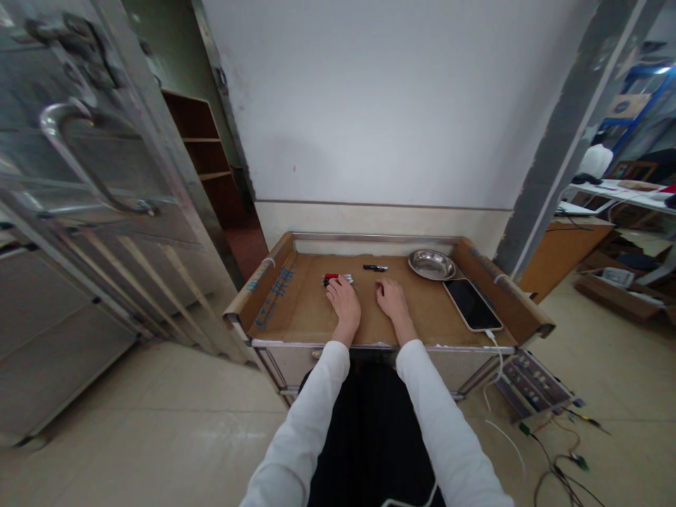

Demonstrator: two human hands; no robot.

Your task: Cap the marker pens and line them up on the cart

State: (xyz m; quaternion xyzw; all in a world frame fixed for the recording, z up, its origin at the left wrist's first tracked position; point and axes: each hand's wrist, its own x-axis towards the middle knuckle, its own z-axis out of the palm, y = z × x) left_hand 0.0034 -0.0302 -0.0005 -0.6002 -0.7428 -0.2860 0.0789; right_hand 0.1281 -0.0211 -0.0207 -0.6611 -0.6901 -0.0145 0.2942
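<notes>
On the brown cardboard-covered table (311,317), my left hand (344,303) rests with its fingertips at a small red, black and silvery bundle (338,277), partly hidden under them. Whether the fingers grip it I cannot tell. My right hand (391,298) lies to the right with its fingers curled down at the cardboard; what they hold, if anything, is too small to see. A black pen-like item (374,267) lies just beyond, between the two hands. A round metal dish (432,265) stands at the back right.
A phone (472,304) with a white cable lies at the table's right side. Raised cardboard-covered sides edge the table. A metal door (105,169) stands at the left. On the floor at the right are an electrical box (533,384) and loose wires.
</notes>
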